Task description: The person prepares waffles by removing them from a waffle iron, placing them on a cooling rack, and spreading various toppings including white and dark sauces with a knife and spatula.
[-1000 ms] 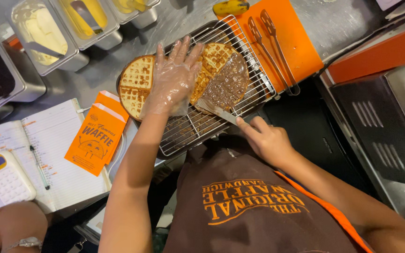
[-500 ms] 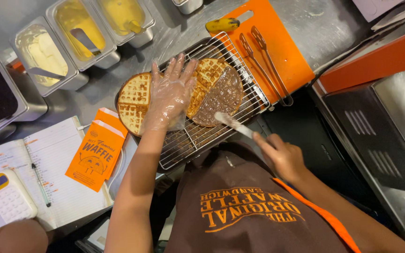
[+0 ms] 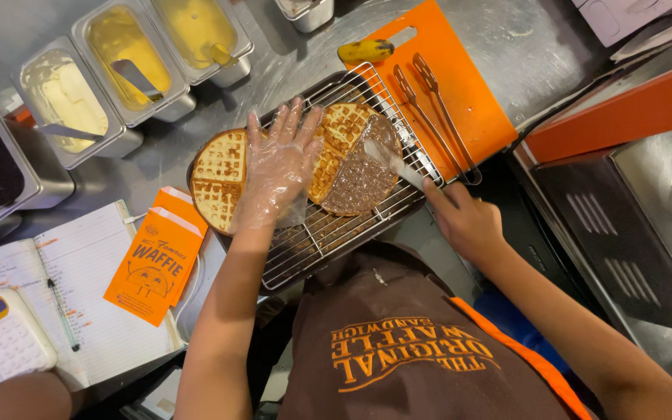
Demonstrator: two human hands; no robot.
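At the far left sit a calculator (image 3: 5, 338) and an open notebook (image 3: 79, 288) with a pen (image 3: 62, 313) on it, and just right of them lie 2 orange paper sleeves (image 3: 157, 260). Above these runs a row of steel tubs (image 3: 110, 66) holding dark, cream and yellow fillings. Next comes the wire rack (image 3: 328, 233), and the round waffle (image 3: 289, 167) lies on it, overhanging its left edge. The left hand (image 3: 278, 167), in a clear plastic glove, lies flat on the waffle's middle with fingers spread wide, pressing down and closed on nothing. To its right, the waffle's right quarter is coated with brown spread (image 3: 363, 179). The knife (image 3: 398, 165) lies on that coated part, its blade tip up and left, its long axis running down and right to the right hand (image 3: 464, 222), which is closed around the handle. So the coated part lies up and left of the right hand's grip, and the right hand is the nearer of the 2 to it. Farther right, an orange board (image 3: 460, 93) carries a pair of tongs (image 3: 433, 109), long axis also up-left to down-right, and a yellow-handled tool (image 3: 363, 51) at its top edge.
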